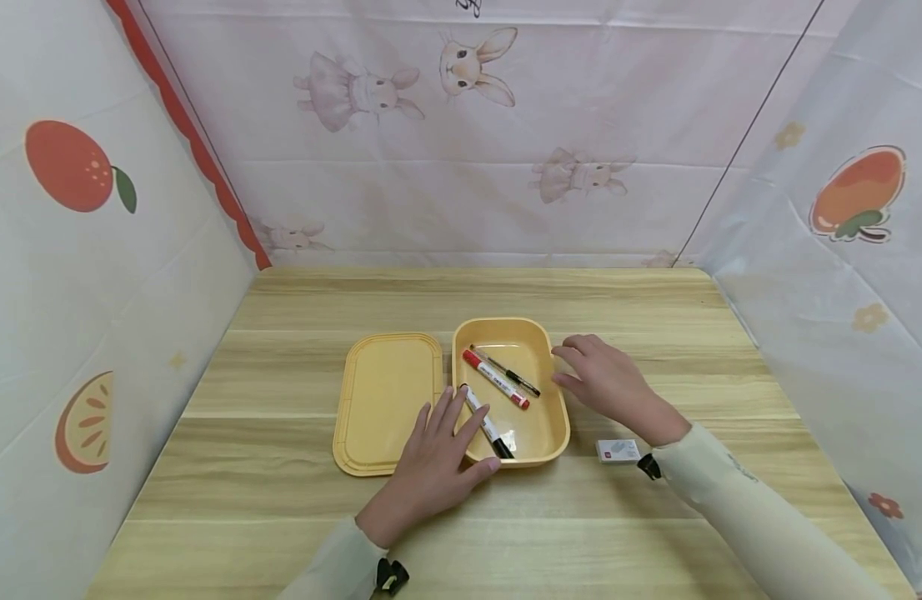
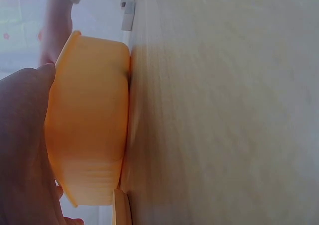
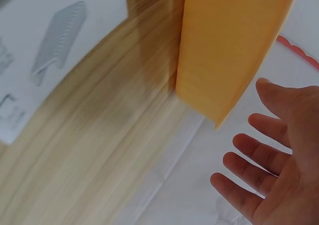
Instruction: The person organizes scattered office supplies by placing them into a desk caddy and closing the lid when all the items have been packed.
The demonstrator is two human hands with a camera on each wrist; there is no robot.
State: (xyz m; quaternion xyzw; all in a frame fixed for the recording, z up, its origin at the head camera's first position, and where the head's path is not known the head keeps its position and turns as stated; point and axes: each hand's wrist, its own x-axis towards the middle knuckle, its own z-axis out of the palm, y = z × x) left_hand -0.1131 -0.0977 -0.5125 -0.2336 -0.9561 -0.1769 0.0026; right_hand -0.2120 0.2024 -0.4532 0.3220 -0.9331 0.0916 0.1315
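A yellow plastic box (image 1: 558,429) stands uncovered on the table. Inside lie a red marker (image 1: 496,379), a slim black-capped pen (image 1: 513,376) and a white marker with a black cap (image 1: 485,421). My left hand (image 1: 438,475) lies over the box's near left corner, fingers spread across the rim; the left wrist view has its thumb at the edge of the box (image 2: 89,120). Beside the right rim is my right hand (image 1: 607,379), its fingers extended and apart; the right wrist view shows nothing in that hand (image 3: 279,155).
The yellow lid (image 1: 389,400) lies flat just left of the box. A small white box of staples (image 1: 618,451), printed with a staple strip, sits on the wooden table (image 1: 281,492) under the right wrist. Printed cloth walls (image 1: 461,208) enclose the back and sides.
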